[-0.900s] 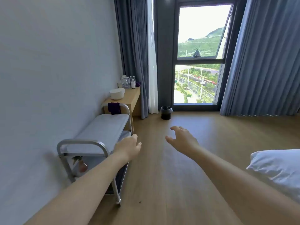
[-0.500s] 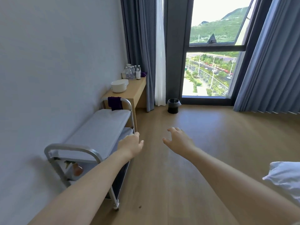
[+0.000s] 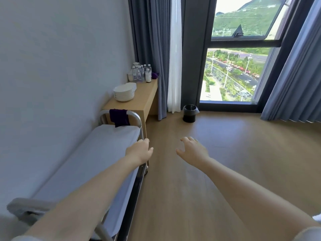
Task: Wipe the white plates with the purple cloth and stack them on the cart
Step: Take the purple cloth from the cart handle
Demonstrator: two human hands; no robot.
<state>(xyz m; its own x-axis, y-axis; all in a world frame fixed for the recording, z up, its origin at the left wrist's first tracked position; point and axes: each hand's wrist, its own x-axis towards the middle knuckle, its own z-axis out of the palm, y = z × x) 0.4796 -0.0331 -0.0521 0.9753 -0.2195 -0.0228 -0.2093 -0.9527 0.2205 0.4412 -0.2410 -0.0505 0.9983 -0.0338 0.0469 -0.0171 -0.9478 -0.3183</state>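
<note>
A: What do the hands have hold of?

B: Nothing. The left hand [image 3: 139,150] reaches forward with its fingers loosely curled, at the near-side edge of the cart [image 3: 97,153]; whether it touches the edge I cannot tell. The right hand [image 3: 192,150] is out beside it, fingers spread and slackly bent, over the bare wooden floor [image 3: 225,162].

A: And the cloth?

B: The purple cloth [image 3: 119,117] hangs over the cart's far handle rail, well ahead of the left hand and a little to its left.

A: The plates?

B: The white plates [image 3: 124,92] sit in a stack on the wooden side table [image 3: 139,101], just past that handle, farther from both hands than the cloth. Behind the stack stand some water bottles [image 3: 141,73].

A: Anything ahead of the right hand?

B: A small black bin [image 3: 189,113] on the floor below the window [image 3: 238,58], well apart from the hand.
</note>
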